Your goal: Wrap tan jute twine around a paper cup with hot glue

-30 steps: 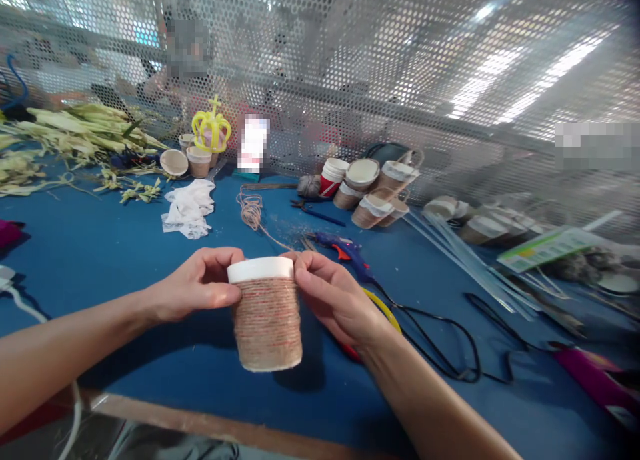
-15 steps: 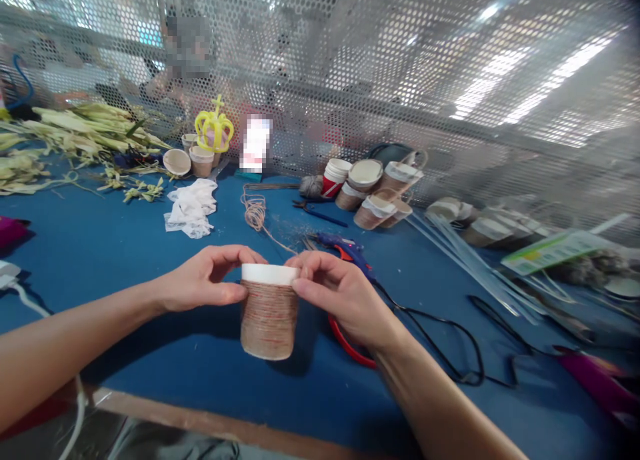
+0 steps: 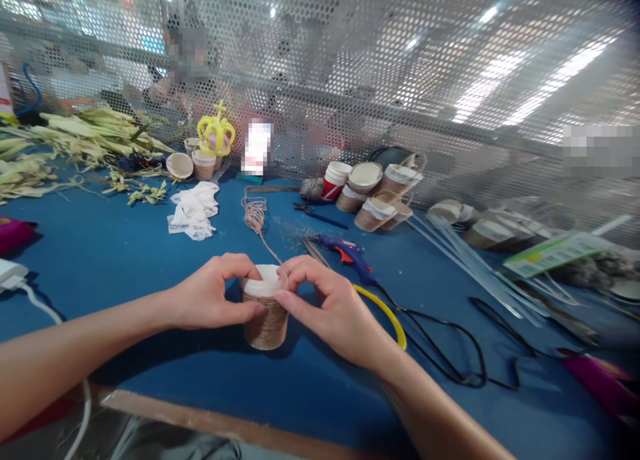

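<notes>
A white paper cup point(image 3: 265, 321), its side wound with brown twine up to a bare white rim, stands a little tilted between my hands. My left hand point(image 3: 215, 293) grips its left side, fingers over the rim and thumb on the wound wall. At the right of the rim, my right hand point(image 3: 325, 300) pinches the twine point(image 3: 270, 248) between thumb and fingers. That strand runs back to a loose tangle of twine point(image 3: 255, 213) on the blue table. The cup's far side is hidden.
Right of the cup lie a blue hot glue gun point(image 3: 350, 255) with a black cord and a yellow curved band point(image 3: 387, 313). Pliers point(image 3: 320, 215), twine-wrapped cups point(image 3: 375, 213) and clear glue sticks point(image 3: 475, 267) lie beyond. White cloth point(image 3: 194, 210) and husks point(image 3: 90, 137) are left.
The cup has turned and tipped, showing more of its opening. My left fingers have moved over the rim. My right hand has shifted slightly left and down, with twine visible at its fingertips.
</notes>
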Available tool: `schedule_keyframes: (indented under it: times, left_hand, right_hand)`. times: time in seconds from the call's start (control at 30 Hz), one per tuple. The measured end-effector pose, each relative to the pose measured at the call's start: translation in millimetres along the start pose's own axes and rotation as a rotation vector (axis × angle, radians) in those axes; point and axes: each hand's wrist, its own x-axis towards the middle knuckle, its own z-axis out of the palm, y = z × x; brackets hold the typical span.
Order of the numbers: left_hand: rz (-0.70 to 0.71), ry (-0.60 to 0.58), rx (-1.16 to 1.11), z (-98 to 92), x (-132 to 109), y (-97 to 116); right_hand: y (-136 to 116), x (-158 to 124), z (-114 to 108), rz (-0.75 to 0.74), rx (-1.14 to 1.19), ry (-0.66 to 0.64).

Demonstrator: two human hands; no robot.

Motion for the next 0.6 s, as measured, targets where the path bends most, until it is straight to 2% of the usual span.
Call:
schedule_keyframes:
  times: [0.3, 0.5, 0.6]
  left_hand:
    - [-0.107, -0.054, -0.212, 0.2, 0.4, -3.8]
    - [-0.119, -0.058, -0.291, 2.5, 0.0, -6.9]
    - [-0.114, -0.061, -0.260, 2.6, 0.5, -6.9]
  right_hand:
    - [6.4, 0.1, 1.0, 0.114, 0.141, 0.026]
    - [8.9, 1.8, 3.8, 0.088, 0.180, 0.054]
    - [7.9, 1.5, 4.3, 0.079, 0.148, 0.069]
